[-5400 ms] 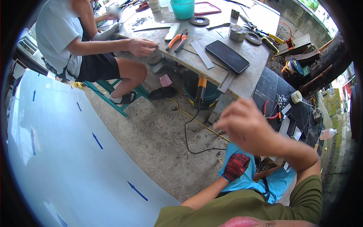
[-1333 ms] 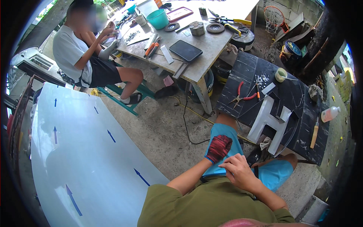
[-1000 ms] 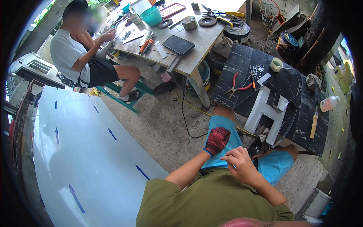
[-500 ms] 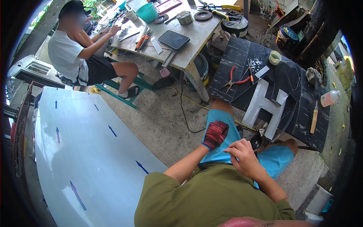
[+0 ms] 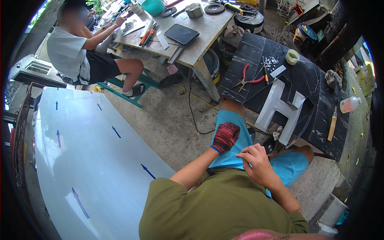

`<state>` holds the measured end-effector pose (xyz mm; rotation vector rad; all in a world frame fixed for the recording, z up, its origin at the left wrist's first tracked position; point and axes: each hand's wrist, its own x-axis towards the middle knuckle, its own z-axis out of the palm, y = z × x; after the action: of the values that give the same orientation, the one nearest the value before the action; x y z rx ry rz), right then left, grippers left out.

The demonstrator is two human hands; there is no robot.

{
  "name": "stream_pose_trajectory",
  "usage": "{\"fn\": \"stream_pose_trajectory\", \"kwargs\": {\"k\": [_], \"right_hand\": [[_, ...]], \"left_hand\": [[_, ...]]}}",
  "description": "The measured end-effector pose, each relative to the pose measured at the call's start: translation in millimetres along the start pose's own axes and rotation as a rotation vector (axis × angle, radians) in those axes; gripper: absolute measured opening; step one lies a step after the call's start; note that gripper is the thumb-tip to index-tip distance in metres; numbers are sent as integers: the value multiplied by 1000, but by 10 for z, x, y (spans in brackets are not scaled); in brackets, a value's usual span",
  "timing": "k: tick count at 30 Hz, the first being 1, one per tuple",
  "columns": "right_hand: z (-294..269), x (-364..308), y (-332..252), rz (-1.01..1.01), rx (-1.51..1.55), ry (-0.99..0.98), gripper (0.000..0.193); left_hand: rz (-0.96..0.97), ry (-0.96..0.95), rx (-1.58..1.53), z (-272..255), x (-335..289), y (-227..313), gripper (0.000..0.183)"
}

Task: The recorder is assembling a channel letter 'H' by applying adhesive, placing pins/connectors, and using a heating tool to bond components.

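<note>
My left hand [image 5: 226,137], in a red and black knitted glove, is curled into a fist on my blue shorts [image 5: 231,159]; its palm side is hidden. My bare right hand [image 5: 256,160] is over my lap, thumb and fingers drawn together in a pinch; anything between the fingertips is too small to make out. Ahead, on a black marbled board [image 5: 250,52], lies a white letter-shaped piece [image 5: 267,109] with dark strips along its edges. Red-handled pliers [image 5: 247,80], an orange and black slim tool [image 5: 265,74] and a small white plate [image 5: 278,71] lie beyond it.
A round tub [image 5: 292,57], a clear bottle [image 5: 349,105] and a wooden-handled tool [image 5: 332,127] stand or lie on or beside the board. At left is a glossy white sheet [image 5: 100,160] with blue arrows. A co-worker [image 5: 70,50] sits at a cluttered workbench [image 5: 200,44]; a cable [image 5: 193,108] crosses the floor.
The view has shifted slightly, moving the surroundings a little within the picture. Both my hands keep nearly the same pose over my lap.
</note>
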<state>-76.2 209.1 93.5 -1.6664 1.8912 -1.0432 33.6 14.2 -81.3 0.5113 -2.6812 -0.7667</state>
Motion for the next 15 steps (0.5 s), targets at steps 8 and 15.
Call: {"fn": "stream_pose_trajectory", "kwargs": {"k": [8,15], "right_hand": [[14,-13,-2,-32,-6,-6,32],[19,-65,-15,-15,-3,8,32]], "left_hand": [[8,18,6,0,0,14,15],[41,59,-23,15,8,12,13]]}}
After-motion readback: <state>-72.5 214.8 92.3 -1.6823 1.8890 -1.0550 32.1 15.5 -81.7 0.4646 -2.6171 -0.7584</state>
